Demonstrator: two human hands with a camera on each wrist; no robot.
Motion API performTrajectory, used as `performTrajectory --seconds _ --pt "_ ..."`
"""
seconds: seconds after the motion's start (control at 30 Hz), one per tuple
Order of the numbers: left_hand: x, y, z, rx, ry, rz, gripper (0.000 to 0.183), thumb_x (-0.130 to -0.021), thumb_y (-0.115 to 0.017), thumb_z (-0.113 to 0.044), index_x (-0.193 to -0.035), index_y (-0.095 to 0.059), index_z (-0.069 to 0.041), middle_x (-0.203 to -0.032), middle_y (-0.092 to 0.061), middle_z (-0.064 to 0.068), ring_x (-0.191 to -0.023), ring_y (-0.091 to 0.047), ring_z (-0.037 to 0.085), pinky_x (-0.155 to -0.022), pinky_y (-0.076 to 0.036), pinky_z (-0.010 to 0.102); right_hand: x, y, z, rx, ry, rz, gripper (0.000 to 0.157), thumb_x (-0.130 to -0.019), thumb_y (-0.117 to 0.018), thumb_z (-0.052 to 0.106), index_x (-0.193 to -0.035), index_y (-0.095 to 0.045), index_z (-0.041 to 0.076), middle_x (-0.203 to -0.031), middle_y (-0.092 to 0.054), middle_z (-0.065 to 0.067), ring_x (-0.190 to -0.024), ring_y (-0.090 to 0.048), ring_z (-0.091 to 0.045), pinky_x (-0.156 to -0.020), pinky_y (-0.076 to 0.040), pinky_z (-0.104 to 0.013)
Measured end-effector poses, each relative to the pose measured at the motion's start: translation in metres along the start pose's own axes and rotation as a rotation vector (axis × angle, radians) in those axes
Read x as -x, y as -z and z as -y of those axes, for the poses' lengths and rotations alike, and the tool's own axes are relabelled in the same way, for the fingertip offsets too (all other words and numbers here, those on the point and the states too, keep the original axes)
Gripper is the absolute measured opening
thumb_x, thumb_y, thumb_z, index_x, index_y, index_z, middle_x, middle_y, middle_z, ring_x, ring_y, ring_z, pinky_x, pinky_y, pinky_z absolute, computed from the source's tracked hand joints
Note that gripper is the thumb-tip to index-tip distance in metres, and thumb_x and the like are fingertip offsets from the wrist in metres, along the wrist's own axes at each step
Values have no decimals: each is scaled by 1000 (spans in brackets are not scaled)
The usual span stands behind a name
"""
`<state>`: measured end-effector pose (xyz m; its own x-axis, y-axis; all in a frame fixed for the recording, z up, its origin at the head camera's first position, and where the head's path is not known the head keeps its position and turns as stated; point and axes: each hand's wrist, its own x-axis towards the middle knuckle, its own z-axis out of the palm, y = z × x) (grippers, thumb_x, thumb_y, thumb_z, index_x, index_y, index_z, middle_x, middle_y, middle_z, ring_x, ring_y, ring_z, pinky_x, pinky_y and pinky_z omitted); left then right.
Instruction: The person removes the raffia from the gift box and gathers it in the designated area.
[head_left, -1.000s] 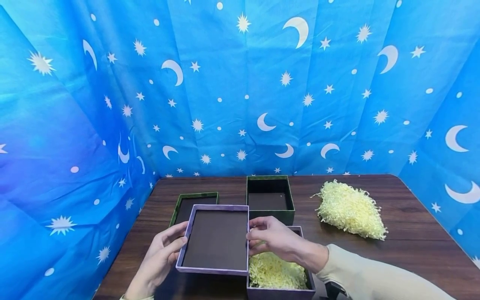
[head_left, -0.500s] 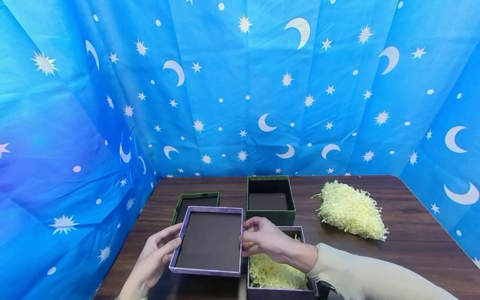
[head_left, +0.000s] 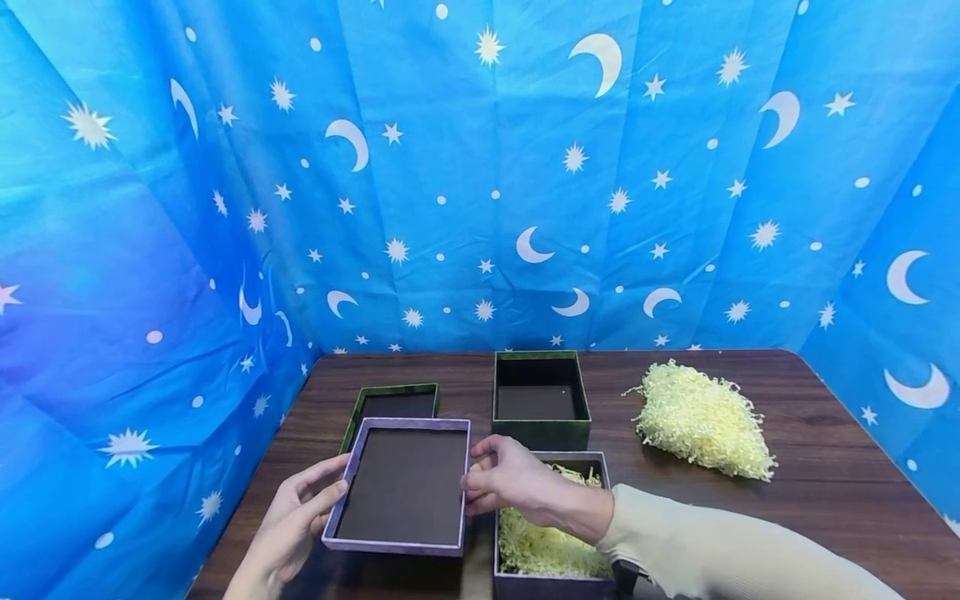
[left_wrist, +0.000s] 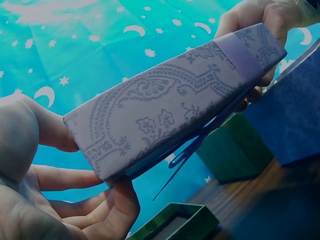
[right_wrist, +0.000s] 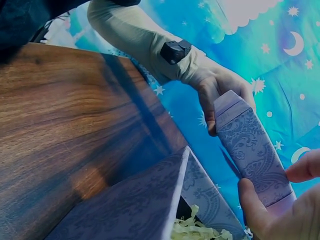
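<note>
Both hands hold a purple patterned box lid (head_left: pixel 405 487) with its dark inside facing up, raised over the table. My left hand (head_left: pixel 292 521) grips its left edge, thumb and fingers on opposite faces of the rim in the left wrist view. My right hand (head_left: pixel 517 483) pinches the right edge. A purple ribbon (left_wrist: pixel 186 152) with loose loops hangs from the lid's underside. Just right of the lid stands the matching purple box (head_left: pixel 555 588), holding pale yellow shredded paper (head_left: pixel 551 546). My right forearm passes over this box.
Behind sits a green box (head_left: pixel 542 433) without its lid, its dark inside visible. A green lid (head_left: pixel 397 404) lies left of it, partly covered by the purple lid. A heap of yellow shredded paper (head_left: pixel 701 421) rests at the right on the wooden table (head_left: pixel 840 500).
The purple lid has moved left and slightly nearer in both hands, away from above the purple box. More of that box and its paper shows now.
</note>
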<state>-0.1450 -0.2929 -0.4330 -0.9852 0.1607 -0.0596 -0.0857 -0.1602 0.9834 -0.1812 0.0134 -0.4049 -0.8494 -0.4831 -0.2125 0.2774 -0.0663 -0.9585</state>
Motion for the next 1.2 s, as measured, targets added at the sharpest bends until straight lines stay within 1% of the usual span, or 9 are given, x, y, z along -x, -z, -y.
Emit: performTrajectory --seconds 0.23,0.37,0.5,0.63,0.77,0.83,0.9,1.07,1.2 --pt "1 9 1 -22 24 -27 36 -97 -55 -5 -133 -55 -1 -110 -69 5 -91 -70 18 -74 -61 38 -5 -9 -3 42 -8 17 60 -76 -61 -11 -127 -31 -17 -87 -54 -12 -70 -62 -17 -73 -61 -39" --pt "4 16 2 -17 34 -19 32 -98 -54 -5 -129 -59 -8 -110 -69 4 -92 -70 17 -74 -61 38 -8 -14 -7 68 -15 21 62 -73 -60 -13 -128 -31 -18 -86 -53 -12 -69 -62 -16 -73 -61 -37" --pt "7 22 3 -22 42 -9 31 -98 -53 -5 -128 -61 -11 -112 -68 3 -93 -69 16 -76 -61 37 -12 -19 -11 75 -13 40 66 -71 -58 -16 -130 -30 -20 -86 -52 -11 -68 -60 -17 -72 -61 -37" --pt "10 24 5 -55 74 -28 37 -98 -55 -7 -135 -54 -4 -114 -67 3 -95 -69 18 -78 -60 38 -15 -22 -16 85 -5 54 62 -69 -58 -16 -127 -35 -18 -81 -50 -8 -65 -58 -15 -70 -61 -36" --pt "11 26 7 -94 137 -82 52 -97 -58 -10 -143 -40 6 -115 -66 2 -98 -69 21 -81 -60 41 -19 -26 -19 110 2 66 45 -66 -57 -16 -108 -45 -9 -74 -45 -3 -61 -55 -13 -67 -61 -33" --pt "12 27 8 -112 166 -98 59 -97 -59 -12 -146 -33 9 -116 -65 2 -100 -68 22 -84 -59 43 -21 -28 -19 124 -1 66 39 -64 -56 -16 -100 -45 -4 -73 -42 -2 -59 -53 -13 -67 -61 -33" --pt "12 29 8 -126 184 -106 64 -97 -59 -14 -147 -29 10 -118 -64 3 -102 -68 24 -85 -58 45 -22 -31 -20 141 -8 53 38 -63 -56 -16 -96 -44 -1 -73 -41 -1 -58 -52 -13 -65 -61 -34" --pt "12 31 10 -151 190 -98 66 -98 -59 -16 -148 -25 11 -121 -62 7 -102 -67 25 -86 -58 47 -25 -35 -22 178 -29 11 39 -63 -56 -17 -98 -46 -2 -75 -40 -3 -58 -53 -15 -63 -61 -37" --pt "11 32 12 -182 201 -124 66 -97 -59 -17 -148 -27 10 -125 -60 10 -103 -66 25 -85 -58 46 -27 -37 -25 201 -29 -1 36 -64 -56 -17 -97 -47 -3 -76 -42 -4 -59 -55 -15 -63 -62 -38"
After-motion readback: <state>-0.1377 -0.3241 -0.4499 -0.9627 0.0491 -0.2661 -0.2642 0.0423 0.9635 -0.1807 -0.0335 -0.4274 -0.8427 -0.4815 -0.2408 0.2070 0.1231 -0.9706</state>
